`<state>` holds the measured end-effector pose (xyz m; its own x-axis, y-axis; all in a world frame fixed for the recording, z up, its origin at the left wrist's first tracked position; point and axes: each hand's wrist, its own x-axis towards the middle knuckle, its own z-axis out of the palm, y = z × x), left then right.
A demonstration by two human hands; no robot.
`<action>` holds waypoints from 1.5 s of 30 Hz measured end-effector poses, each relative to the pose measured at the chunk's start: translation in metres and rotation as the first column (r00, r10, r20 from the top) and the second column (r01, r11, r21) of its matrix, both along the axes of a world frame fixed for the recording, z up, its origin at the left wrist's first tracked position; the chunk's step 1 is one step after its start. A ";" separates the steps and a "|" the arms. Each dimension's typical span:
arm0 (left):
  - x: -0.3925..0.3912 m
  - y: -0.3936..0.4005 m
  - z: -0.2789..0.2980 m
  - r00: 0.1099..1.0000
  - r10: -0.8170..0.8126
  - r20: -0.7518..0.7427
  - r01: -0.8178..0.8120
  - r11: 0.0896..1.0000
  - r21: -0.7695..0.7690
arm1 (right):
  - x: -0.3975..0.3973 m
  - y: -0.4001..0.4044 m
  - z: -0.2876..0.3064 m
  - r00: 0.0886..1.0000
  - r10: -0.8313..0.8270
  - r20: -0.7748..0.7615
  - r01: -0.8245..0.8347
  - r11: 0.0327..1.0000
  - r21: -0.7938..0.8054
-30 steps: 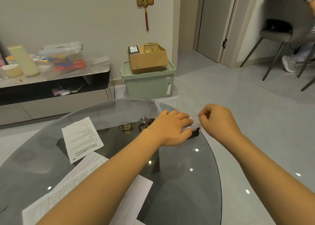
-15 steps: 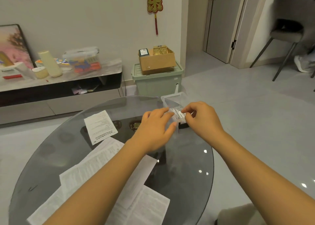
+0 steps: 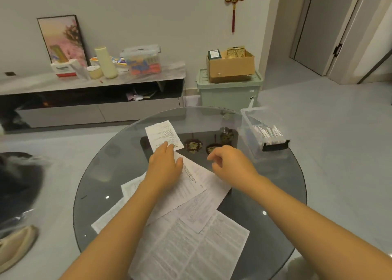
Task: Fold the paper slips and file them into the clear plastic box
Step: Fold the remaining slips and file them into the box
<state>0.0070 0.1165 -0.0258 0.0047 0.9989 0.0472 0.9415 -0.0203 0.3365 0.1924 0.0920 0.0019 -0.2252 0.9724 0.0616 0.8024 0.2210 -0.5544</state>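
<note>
Paper slips: I count one small white printed slip at frame centre, my flat, open left grip touching it; my right grip hangs loosely curled, empty; one clear plastic box sits right on the round glass desk.

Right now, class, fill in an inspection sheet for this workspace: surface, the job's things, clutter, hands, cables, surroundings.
Surface: round dark glass table, ornaments visible beneath the glass.
Job's things: clear plastic box at the table's far right edge, folded slips filed inside; small printed slip lying flat; larger printed sheets overlapping near the person.
Clutter: nothing seen on the table beyond the papers.
Hands: left hand flat on the papers, fingertips reaching the small slip; right hand loosely curled, holding nothing.
Cables: nothing seen.
Surroundings: low cabinet with containers, green bin carrying a cardboard box.
</note>
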 end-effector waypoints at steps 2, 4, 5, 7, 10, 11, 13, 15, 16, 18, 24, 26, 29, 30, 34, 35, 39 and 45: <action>-0.014 0.014 -0.007 0.999 0.034 0.005 -0.034 0.999 -0.018 | -0.011 0.009 -0.006 0.999 0.025 0.039 -0.023 0.998 -0.055; -0.025 0.026 -0.013 0.999 0.053 -0.001 -0.053 0.998 -0.037 | -0.018 0.012 -0.009 0.998 0.034 0.056 -0.029 0.995 -0.093; -0.029 0.030 -0.015 0.998 0.062 0.001 -0.062 0.997 -0.049 | -0.019 0.014 -0.010 0.997 0.041 0.063 -0.035 0.994 -0.100; -0.037 0.040 -0.020 0.995 0.094 0.012 -0.093 0.994 -0.061 | -0.025 0.020 -0.016 0.995 0.053 0.081 -0.044 0.993 -0.113; -0.044 0.049 -0.024 0.991 0.134 0.025 -0.134 0.991 -0.007 | -0.027 0.024 -0.019 0.991 0.066 0.118 -0.053 0.992 -0.111; -0.047 0.053 -0.026 0.986 0.156 0.054 -0.156 0.988 -0.002 | -0.029 0.026 -0.022 0.989 0.071 0.131 -0.057 0.992 -0.109; -0.051 0.056 -0.028 0.974 0.184 0.131 -0.190 0.981 0.035 | -0.030 0.026 -0.023 0.987 0.072 0.141 -0.057 0.993 -0.107; -0.052 0.059 -0.032 0.961 0.191 0.201 -0.211 0.974 0.081 | -0.030 0.026 -0.023 0.987 0.072 0.143 -0.058 0.993 -0.104; -0.052 0.059 -0.034 0.952 0.194 0.237 -0.223 0.969 0.103 | -0.030 0.026 -0.023 0.987 0.072 0.140 -0.058 0.993 -0.104; -0.050 0.057 -0.034 0.925 0.209 0.317 -0.261 0.956 0.132 | -0.029 0.025 -0.023 0.988 0.075 0.133 -0.060 0.992 -0.109; -0.033 0.043 -0.008 0.824 0.204 0.529 -0.312 0.942 0.123 | -0.021 0.023 -0.020 0.996 0.053 0.074 -0.051 0.998 -0.029; -0.022 0.031 0.005 0.842 0.166 0.514 -0.261 0.958 0.119 | -0.015 0.021 -0.017 0.998 0.053 0.026 -0.055 0.997 0.053; -0.002 0.006 0.015 0.890 0.107 0.442 -0.143 0.988 0.050 | -0.006 0.018 -0.014 0.993 0.105 0.047 -0.112 0.981 0.158; 0.005 -0.006 0.018 0.903 0.088 0.422 -0.108 0.994 0.025 | -0.001 0.014 -0.012 0.989 0.129 0.072 -0.140 0.974 0.178; 0.020 -0.048 0.027 0.915 0.068 0.397 -0.039 0.996 -0.082 | 0.018 0.002 -0.013 0.937 0.231 0.262 -0.279 0.946 0.163; 0.021 -0.056 0.029 0.921 0.061 0.386 -0.023 0.994 -0.103 | 0.023 -0.001 -0.012 0.924 0.253 0.287 -0.307 0.938 0.161; 0.026 -0.096 0.044 0.917 -0.036 0.396 0.120 0.975 -0.189 | 0.038 -0.028 -0.005 0.940 0.321 0.114 -0.324 0.946 0.007; 0.037 -0.126 0.045 0.855 -0.108 0.507 0.285 0.915 -0.285 | 0.054 -0.055 -0.011 0.953 0.303 -0.031 -0.303 0.934 -0.188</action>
<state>0.0437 -0.0090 0.0188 0.2678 0.9322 -0.2434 0.6533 0.0100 0.7571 0.2465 0.0369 -0.0087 -0.5108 0.8520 -0.1149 0.7128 0.3450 -0.6106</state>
